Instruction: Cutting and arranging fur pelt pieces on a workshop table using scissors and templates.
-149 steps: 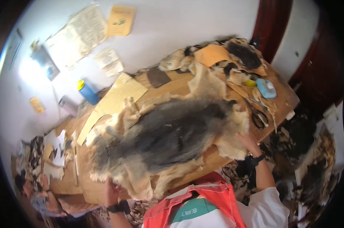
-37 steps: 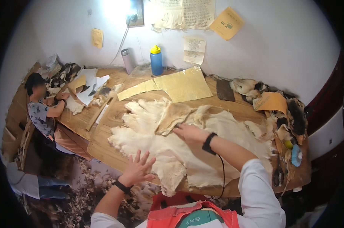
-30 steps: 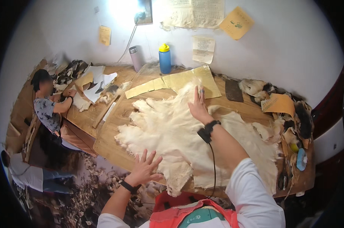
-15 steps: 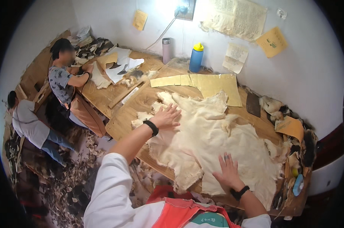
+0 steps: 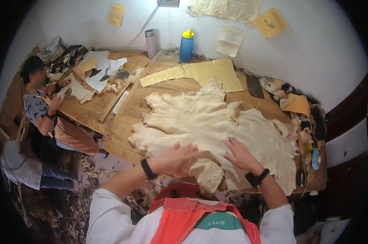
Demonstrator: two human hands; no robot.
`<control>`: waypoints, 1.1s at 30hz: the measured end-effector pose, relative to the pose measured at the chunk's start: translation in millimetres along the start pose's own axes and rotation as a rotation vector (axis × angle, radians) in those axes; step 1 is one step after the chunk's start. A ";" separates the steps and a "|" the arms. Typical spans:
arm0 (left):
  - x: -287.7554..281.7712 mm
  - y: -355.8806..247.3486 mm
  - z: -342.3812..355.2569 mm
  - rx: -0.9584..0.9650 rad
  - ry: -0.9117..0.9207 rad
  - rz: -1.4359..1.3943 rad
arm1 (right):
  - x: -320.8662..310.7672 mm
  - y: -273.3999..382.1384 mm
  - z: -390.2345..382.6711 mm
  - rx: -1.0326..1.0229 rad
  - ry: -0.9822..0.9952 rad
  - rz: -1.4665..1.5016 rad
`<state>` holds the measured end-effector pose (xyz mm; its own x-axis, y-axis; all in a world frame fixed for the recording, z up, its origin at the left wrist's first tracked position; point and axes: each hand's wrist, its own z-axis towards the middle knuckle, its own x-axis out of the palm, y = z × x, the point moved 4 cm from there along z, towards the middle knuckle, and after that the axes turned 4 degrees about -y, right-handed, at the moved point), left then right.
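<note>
A large cream-coloured animal hide lies spread over the wooden table, its edges ragged and a curled flap standing near its right middle. Over the hide's near left edge is my left hand, fingers stretched out and a little blurred, with nothing held. Whether it touches the hide I cannot tell. My right hand is on or just above the near middle of the hide, open, fingers apart, a ring on one of them. Between the hands a near flap of the hide hangs at the table's edge.
Behind the hide lies a yellowish pattern sheet; a blue bottle and a pink flask stand by the wall. Fur scraps line the right edge. At left, a person holds a pale piece; another bends lower.
My left hand has drawn back toward me from the hide's far left part. My right hand has moved slightly up and is still open. The hide's left portion lies more spread out.
</note>
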<state>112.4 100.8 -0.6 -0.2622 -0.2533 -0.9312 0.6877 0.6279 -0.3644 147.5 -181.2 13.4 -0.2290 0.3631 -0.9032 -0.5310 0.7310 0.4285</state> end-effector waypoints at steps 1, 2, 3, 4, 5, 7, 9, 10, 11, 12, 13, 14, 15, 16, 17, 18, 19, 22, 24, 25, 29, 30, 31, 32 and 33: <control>5.9 -23.9 -5.6 0.006 0.026 0.027 | 7.6 0.7 17.0 0.022 0.013 -0.010; 15.3 -24.1 -11.4 0.019 0.025 0.024 | 15.5 1.3 36.9 0.058 0.047 -0.027; 24.5 -19.7 -13.9 0.061 -0.070 -0.010 | 22.1 -0.9 52.7 0.100 0.084 -0.044; 30.9 -13.3 -16.6 0.098 -0.164 -0.043 | 24.8 -1.9 66.2 0.113 0.084 -0.047; 32.2 -11.8 -19.7 0.118 -0.193 0.001 | 26.1 -2.1 74.7 0.127 0.127 -0.128; 37.1 -5.0 -26.8 0.131 -0.170 -0.235 | 28.6 -3.2 82.0 0.147 0.176 -0.212; 45.2 -6.1 -37.4 0.132 -0.151 -0.471 | 27.1 -3.1 86.9 0.102 0.184 -0.166; 52.6 -13.9 -49.9 0.113 -0.212 -0.462 | 28.4 -1.5 86.9 0.098 0.189 -0.167; 43.6 -16.5 -51.3 0.104 -0.278 -0.446 | 28.1 -2.0 88.3 0.099 0.218 -0.192; 33.3 -16.6 -52.3 0.108 -0.290 -0.438 | 27.1 -2.2 94.3 0.098 0.244 -0.217; 6.3 -23.4 -43.5 0.037 -0.201 -0.625 | 17.8 -8.7 106.2 0.103 0.231 -0.240; -9.0 -28.2 -42.1 -0.056 -0.108 -0.814 | 17.3 -8.2 117.5 0.161 0.313 -0.132; -17.8 -15.9 -33.3 0.002 -0.333 -0.738 | 17.7 -6.1 127.3 0.220 0.393 -0.025; -21.5 -0.4 -32.0 -0.011 -0.345 -0.729 | 28.8 12.7 139.4 0.200 0.396 -0.027; -28.0 20.1 -29.9 -0.099 -0.376 -0.329 | 41.7 41.6 155.5 0.097 0.300 0.033; -32.1 38.0 -26.7 -0.179 -0.395 0.072 | 50.6 65.5 169.0 -0.002 0.200 0.090; -26.9 52.8 -33.5 -0.264 -0.287 0.141 | 61.2 89.5 176.0 -0.025 0.197 0.086; -9.4 50.0 -55.5 -0.410 0.014 0.130 | 94.0 137.0 178.9 -0.175 0.279 0.001; 2.8 35.5 -58.9 -0.432 0.069 0.178 | 103.9 117.5 190.6 -0.187 0.328 -0.127; 0.6 29.3 -58.7 -0.424 0.023 0.217 | 102.5 102.0 200.1 -0.165 0.299 -0.183; 4.2 13.8 -60.9 -0.479 -0.057 0.159 | 76.7 52.0 244.9 0.017 0.201 -0.189; 4.4 6.1 -65.0 -0.463 -0.073 0.117 | 70.4 51.0 250.8 0.093 0.169 -0.160; 5.1 0.8 -70.3 -0.490 -0.085 0.126 | 74.4 49.2 252.7 0.063 0.169 -0.161; 4.8 -3.9 -74.3 -0.453 -0.129 0.107 | 81.8 44.9 251.9 0.076 0.118 -0.196; 3.1 -7.2 -77.9 -0.410 -0.173 0.092 | 88.8 43.4 253.7 0.094 0.062 -0.229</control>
<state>54.0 152.9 -1.6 -0.0715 -0.2797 -0.9574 0.3686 0.8845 -0.2859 311.1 29.3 -41.8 -0.1621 0.1478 -0.9756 -0.4971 0.8419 0.2101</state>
